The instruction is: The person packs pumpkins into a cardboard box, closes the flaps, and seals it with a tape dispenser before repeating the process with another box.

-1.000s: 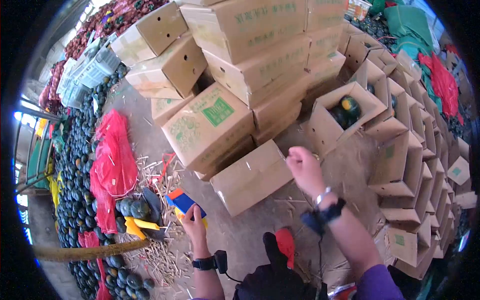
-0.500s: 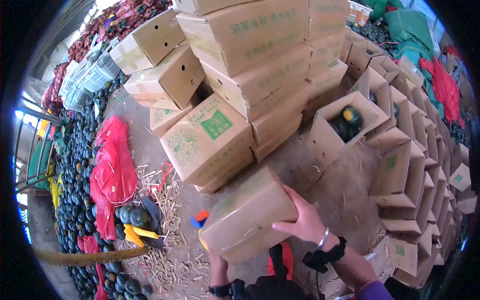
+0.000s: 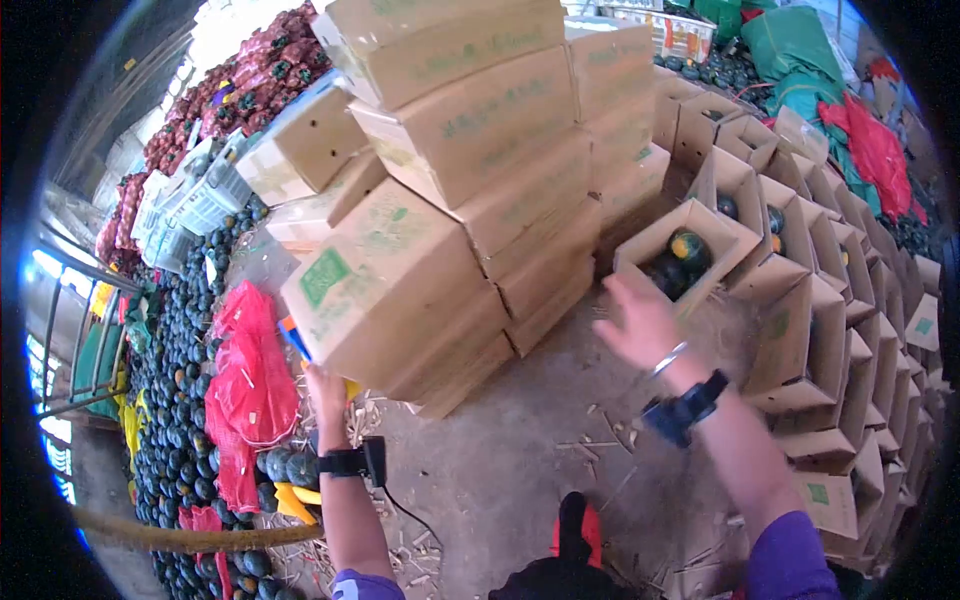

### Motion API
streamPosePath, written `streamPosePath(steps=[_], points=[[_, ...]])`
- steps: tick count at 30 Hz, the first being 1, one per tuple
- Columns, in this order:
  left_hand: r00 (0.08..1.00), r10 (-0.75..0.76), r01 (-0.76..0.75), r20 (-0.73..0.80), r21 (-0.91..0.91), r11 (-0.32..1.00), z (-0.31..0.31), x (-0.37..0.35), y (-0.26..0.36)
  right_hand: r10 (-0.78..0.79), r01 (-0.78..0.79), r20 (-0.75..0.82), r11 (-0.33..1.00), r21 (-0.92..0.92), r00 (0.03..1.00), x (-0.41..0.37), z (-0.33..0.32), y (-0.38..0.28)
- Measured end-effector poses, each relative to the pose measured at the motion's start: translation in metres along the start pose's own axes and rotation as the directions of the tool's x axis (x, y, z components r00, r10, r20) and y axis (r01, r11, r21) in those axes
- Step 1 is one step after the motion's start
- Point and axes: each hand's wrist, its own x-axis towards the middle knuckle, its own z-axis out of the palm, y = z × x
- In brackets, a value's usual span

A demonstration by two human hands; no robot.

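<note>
The left hand [image 3: 325,388] at 8 o'clock curls around a blue-and-orange tape dispenser [image 3: 295,340] (largely hidden) at the edge of a green-labelled carton [image 3: 385,275], 9 o'clock. At 3 o'clock, the blurred right hand [image 3: 640,325], spread and empty, partly overlaps an open carton [image 3: 650,243] of dark green pumpkins [image 3: 688,247]; contact is unclear.

Matt cardboard carton [image 3: 400,290]; shiny metal bangle [image 3: 670,359].

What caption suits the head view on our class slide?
Left hand holding a blue-and-orange tool beside stacked cartons, right hand near an open box of squashes.
</note>
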Motion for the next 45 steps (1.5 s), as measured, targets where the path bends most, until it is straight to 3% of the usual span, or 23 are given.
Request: streamPosePath(steps=[2,3,4,6,7,9,12,13,16,20,23,24,25,26,28,30,34,36,37,39,42,43,45], points=[[0.998,-0.038,0.041,0.044,-0.056,0.998,0.007,-0.001,-0.016,0.051,-0.025,0.05,0.904,-0.427,0.997,-0.009,-0.011,0.061],[0.98,-0.192,0.176,-0.045,-0.244,0.954,0.015,-0.004,-0.059,0.07,0.03,0.197,0.884,-0.466,0.978,-0.01,-0.018,0.086],[0.96,-0.279,0.274,0.018,-0.254,0.928,0.018,-0.023,-0.013,0.101,0.084,0.332,0.862,-0.499,0.938,-0.01,-0.027,0.112],[0.991,-0.062,0.033,-0.116,-0.241,0.97,0.032,-0.058,-0.009,0.142,0.175,0.427,0.765,-0.62,0.893,-0.005,-0.033,0.133],[0.965,-0.234,0.185,-0.119,-0.328,0.927,0.034,-0.086,-0.003,0.159,0.234,0.432,0.653,-0.721,0.888,-0.008,-0.022,0.143],[0.955,-0.287,0.225,-0.081,-0.435,0.872,0.035,-0.15,-0.01,0.034,0.192,0.358,0.795,-0.576,0.933,-0.021,-0.005,0.162],[0.854,-0.419,0.483,0.307,-0.176,0.858,0.019,-0.245,0.011,-0.095,0.289,0.383,0.823,-0.488,0.919,-0.055,-0.008,0.145],[0.845,-0.324,0.434,0.425,-0.191,0.88,0.017,-0.281,-0.026,-0.114,0.316,0.421,0.836,-0.449,0.9,-0.073,-0.008,0.133],[0.632,-0.389,0.676,0.67,-0.233,0.699,0.009,-0.321,0.046,-0.15,0.34,0.479,0.877,-0.34,0.865,-0.147,-0.019,0.086],[0.517,-0.237,0.763,0.822,-0.318,0.563,0.025,-0.316,0.092,-0.081,0.22,0.546,0.956,-0.194,0.834,-0.259,-0.036,0.035],[0.482,-0.044,0.782,0.875,-0.407,0.473,0.051,-0.286,0.091,0.003,0.053,0.464,0.993,-0.108,0.886,-0.316,-0.028,0.023],[0.543,-0.13,0.788,0.83,-0.45,0.421,0.061,-0.279,0.123,0.004,0.005,0.283,1.0,-0.031,0.959,-0.326,-0.037,0.021],[0.621,-0.13,0.699,0.773,-0.471,0.538,0.069,-0.275,0.137,0.014,-0.019,0.093,0.998,0.052,0.996,-0.332,-0.051,0.022],[0.589,-0.005,0.626,0.808,-0.452,0.635,0.069,-0.266,0.164,0.036,-0.021,-0.101,0.99,0.14,0.994,-0.336,-0.061,0.024],[0.522,0.201,0.486,0.829,-0.483,0.729,0.082,-0.251,0.202,0.294,-0.356,-0.364,0.927,-0.116,0.884,-0.352,-0.083,0.058],[0.491,0.327,0.417,0.807,-0.548,0.725,0.114,-0.25,0.222,0.564,-0.635,-0.457,0.772,-0.002,0.688,-0.349,-0.098,0.108],[0.466,0.237,0.536,0.852,-0.485,0.691,0.17,-0.259,0.241,0.385,-0.453,-0.25,0.821,-0.346,0.888,-0.298,-0.112,0.1],[0.495,0.202,0.591,0.845,-0.498,0.635,0.166,-0.259,0.227,0.371,-0.407,-0.243,0.906,-0.117,0.896,-0.279,-0.119,0.102],[0.528,0.186,0.631,0.828,-0.53,0.567,0.156,-0.259,0.225,0.397,-0.397,-0.018,0.916,-0.049,0.918,-0.266,-0.12,0.11],[0.532,0.036,0.781,0.846,-0.507,0.364,0.146,-0.262,0.189,0.347,-0.425,0.434,0.9,0.094,0.831,-0.244,-0.112,0.126],[0.594,-0.171,0.804,0.786,-0.57,0.172,0.123,-0.265,0.201,0.279,-0.119,0.664,0.954,-0.277,0.694,-0.219,-0.076,0.13],[0.588,-0.114,0.807,0.801,-0.571,0.15,0.121,-0.267,0.178,0.391,-0.24,0.57,0.915,-0.323,0.723,-0.22,-0.068,0.126],[0.575,0.011,0.813,0.818,-0.573,0.104,0.118,-0.27,0.121,0.411,-0.192,0.704,0.908,-0.371,0.579,-0.199,-0.056,0.135]])
